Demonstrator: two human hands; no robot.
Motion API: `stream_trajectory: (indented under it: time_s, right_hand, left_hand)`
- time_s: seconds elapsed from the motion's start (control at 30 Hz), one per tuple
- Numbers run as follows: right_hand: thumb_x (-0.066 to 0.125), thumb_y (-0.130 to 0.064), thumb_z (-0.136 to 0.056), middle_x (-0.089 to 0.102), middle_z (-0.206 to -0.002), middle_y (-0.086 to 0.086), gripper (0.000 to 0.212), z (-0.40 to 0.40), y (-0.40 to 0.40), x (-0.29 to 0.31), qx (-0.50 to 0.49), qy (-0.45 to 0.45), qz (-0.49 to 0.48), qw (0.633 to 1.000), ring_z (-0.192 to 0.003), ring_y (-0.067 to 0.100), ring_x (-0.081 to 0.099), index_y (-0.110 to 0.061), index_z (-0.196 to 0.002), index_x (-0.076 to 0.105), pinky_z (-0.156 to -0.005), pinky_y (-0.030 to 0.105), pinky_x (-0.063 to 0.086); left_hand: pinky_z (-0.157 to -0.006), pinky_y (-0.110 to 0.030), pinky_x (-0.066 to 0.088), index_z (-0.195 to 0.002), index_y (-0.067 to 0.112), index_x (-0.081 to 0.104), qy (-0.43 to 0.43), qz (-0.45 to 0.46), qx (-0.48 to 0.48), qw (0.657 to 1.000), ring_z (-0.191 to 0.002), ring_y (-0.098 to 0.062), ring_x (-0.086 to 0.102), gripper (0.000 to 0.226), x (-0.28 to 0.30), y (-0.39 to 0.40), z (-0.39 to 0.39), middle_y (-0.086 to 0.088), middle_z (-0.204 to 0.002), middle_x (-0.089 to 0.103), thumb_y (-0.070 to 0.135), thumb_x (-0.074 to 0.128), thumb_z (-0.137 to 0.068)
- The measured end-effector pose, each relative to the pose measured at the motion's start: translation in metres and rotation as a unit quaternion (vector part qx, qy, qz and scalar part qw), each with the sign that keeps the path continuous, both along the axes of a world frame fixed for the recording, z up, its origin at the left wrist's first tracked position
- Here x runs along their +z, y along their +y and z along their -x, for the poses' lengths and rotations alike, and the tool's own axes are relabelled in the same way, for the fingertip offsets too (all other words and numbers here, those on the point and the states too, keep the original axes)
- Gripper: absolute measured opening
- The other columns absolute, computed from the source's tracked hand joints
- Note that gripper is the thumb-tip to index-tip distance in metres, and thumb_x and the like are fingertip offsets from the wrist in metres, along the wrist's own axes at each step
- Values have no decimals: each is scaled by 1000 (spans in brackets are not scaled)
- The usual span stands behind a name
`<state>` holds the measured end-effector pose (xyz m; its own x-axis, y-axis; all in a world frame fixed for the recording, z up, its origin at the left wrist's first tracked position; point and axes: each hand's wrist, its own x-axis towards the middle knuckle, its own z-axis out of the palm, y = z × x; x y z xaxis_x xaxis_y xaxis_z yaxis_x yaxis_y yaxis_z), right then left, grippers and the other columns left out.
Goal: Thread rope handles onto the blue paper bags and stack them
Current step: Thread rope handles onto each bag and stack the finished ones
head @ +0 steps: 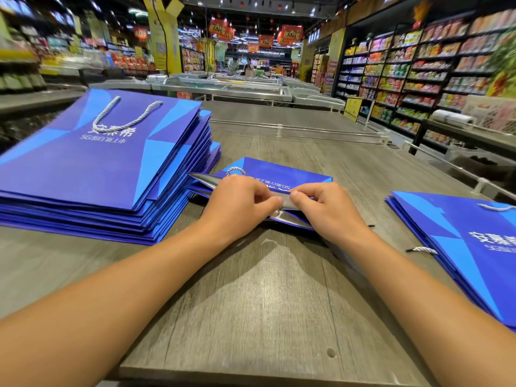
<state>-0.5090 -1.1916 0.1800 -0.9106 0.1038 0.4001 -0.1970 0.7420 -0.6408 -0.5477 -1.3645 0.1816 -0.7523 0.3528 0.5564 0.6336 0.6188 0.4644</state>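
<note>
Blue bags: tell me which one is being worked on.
The single bag at centre, pinched along its near edge by the left hand and right hand; the other bags lie untouched in side stacks.

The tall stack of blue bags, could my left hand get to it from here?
Probably yes: the tall stack lies just beside the left hand with nothing between, but that hand is pinching the bag being threaded.

Bare table (265,303) between tall bag stack (92,163) and lower stack (460,247).

Both arms outstretched, left hand (241,198) and right hand (321,203) pinching.
</note>
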Motion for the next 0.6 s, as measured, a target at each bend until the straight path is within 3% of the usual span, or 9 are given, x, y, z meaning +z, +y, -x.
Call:
stream_trajectory:
  time_s: [0.07,0.17,0.3,0.43,0.6]
  right_hand:
    - [56,-22,-96,63,-64,-24,27,0,-4,0,8,15,-2,1000,-71,-1,56,-21,-73,70,-67,17,37]
    - [57,-17,-96,73,-84,-9,22,-1,-10,1,4,48,3,999,-86,9,62,-15,-88,77,-80,24,43]
    - [60,-16,-95,67,-85,-15,18,-1,-13,-1,-13,75,1,997,-84,1,58,-14,-96,78,-72,2,35]
    - [61,-15,-94,72,-87,-10,17,0,-14,-2,-21,92,-20,995,-76,0,55,-14,-94,78,-69,1,33]
    - [61,-14,-93,68,-82,-13,16,-2,-14,-2,-9,91,-25,995,-71,-4,55,-13,-93,78,-68,1,35]
  left_hand:
    - [-66,-27,37,-74,22,78,-9,-11,14,1000,-68,-12,57,19,-1,0,0,3,-66,67,37,71,-82]
    - [-67,-27,37,-75,21,79,-31,-22,29,999,-69,-12,57,17,0,1,-1,5,-65,63,35,71,-81]
    - [-70,-30,38,-72,22,77,-56,-9,44,997,-70,-10,54,16,0,3,-2,12,-59,55,33,71,-81]
    - [-80,-36,45,-63,27,72,-76,6,63,995,-79,-20,61,20,1,4,-2,8,-61,64,36,69,-81]
    - [-77,-34,47,-66,21,75,-100,19,72,992,-74,-19,62,19,0,5,-4,0,-64,69,29,67,-80]
